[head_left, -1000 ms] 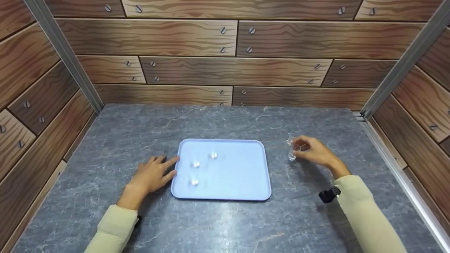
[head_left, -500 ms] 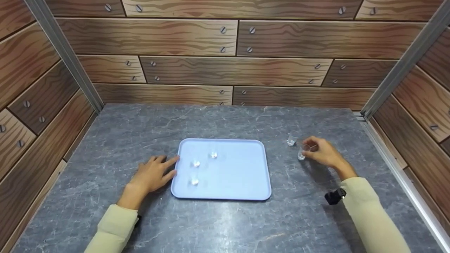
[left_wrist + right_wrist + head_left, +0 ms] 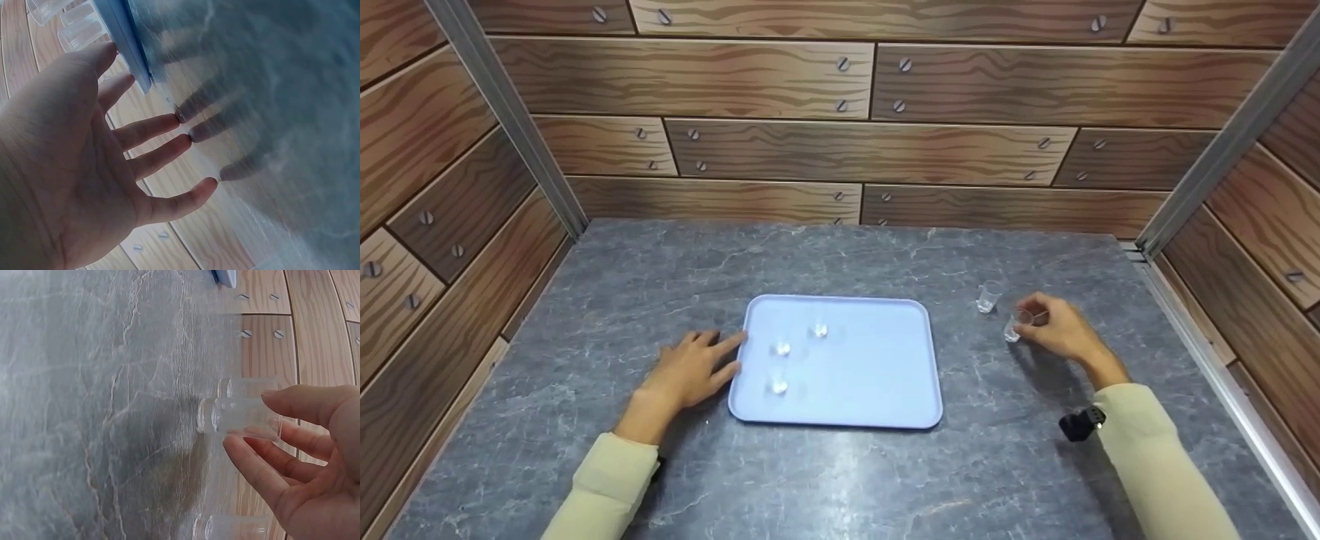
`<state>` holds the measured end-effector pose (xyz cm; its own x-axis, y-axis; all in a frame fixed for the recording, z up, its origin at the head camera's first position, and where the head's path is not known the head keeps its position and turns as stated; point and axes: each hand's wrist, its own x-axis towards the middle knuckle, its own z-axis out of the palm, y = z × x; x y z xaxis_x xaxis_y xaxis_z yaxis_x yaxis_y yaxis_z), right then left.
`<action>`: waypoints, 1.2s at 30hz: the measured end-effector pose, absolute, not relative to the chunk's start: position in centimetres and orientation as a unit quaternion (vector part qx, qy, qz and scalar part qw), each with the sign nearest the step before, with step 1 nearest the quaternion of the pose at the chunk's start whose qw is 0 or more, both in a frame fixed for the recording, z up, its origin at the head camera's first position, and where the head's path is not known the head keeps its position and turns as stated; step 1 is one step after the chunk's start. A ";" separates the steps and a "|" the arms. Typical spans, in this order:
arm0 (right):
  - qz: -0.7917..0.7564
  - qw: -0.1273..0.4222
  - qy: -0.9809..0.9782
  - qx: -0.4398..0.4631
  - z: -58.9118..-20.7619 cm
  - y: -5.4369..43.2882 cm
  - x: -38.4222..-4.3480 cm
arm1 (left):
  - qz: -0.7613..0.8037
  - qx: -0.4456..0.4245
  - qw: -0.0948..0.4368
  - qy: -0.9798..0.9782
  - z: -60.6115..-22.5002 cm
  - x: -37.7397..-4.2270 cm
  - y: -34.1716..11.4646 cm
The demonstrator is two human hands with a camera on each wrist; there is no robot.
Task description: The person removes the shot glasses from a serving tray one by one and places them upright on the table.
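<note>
My right hand [image 3: 1061, 330] pinches a small clear shot glass [image 3: 1013, 328] between thumb and fingers, right of the tray. In the right wrist view this shot glass [image 3: 242, 417] is upright, its base at or close to the tabletop; contact is unclear. Another clear shot glass [image 3: 988, 297] stands just behind and left of it. Low in the right wrist view is a further glass [image 3: 236, 527], which I cannot make out in the head view. My left hand [image 3: 682, 375] lies with spread fingers on the table, thumb and index finger touching the left edge of the light blue tray [image 3: 870, 375].
Three clear glasses stand on the left half of the tray: a back one [image 3: 820, 330], a middle one [image 3: 781, 349] and a front one [image 3: 778, 385]. Wood-patterned walls [image 3: 780, 150] enclose the grey marbled table [image 3: 840, 259] at the back and sides.
My right hand has moved right with its shot glass, away from the other glass that stays standing behind. The left hand and tray have kept their places; the head view shifted slightly.
</note>
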<state>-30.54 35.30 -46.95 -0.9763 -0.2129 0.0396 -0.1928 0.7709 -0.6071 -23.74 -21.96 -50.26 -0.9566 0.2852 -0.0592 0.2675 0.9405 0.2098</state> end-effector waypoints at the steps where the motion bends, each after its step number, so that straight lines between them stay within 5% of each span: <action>1: -0.319 0.015 0.942 -0.107 -47.0 35.3 -30.5 | 0.100 0.141 0.046 0.984 -50.3 -23.7 -21.9; 19: -0.329 -0.073 0.931 -0.140 -44.3 33.9 -29.2 | 0.102 0.144 0.047 0.983 -50.4 -23.9 -22.0; 36: -0.389 -0.002 0.897 -0.209 -42.8 28.6 -28.9 | 0.100 0.138 0.057 0.984 -50.4 -23.8 -21.9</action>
<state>-28.94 28.63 -42.83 -0.9125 -0.3735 0.1672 -0.3772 0.6094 -0.6974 -23.83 -21.93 -50.38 -0.9552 0.2834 -0.0852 0.2604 0.9416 0.2135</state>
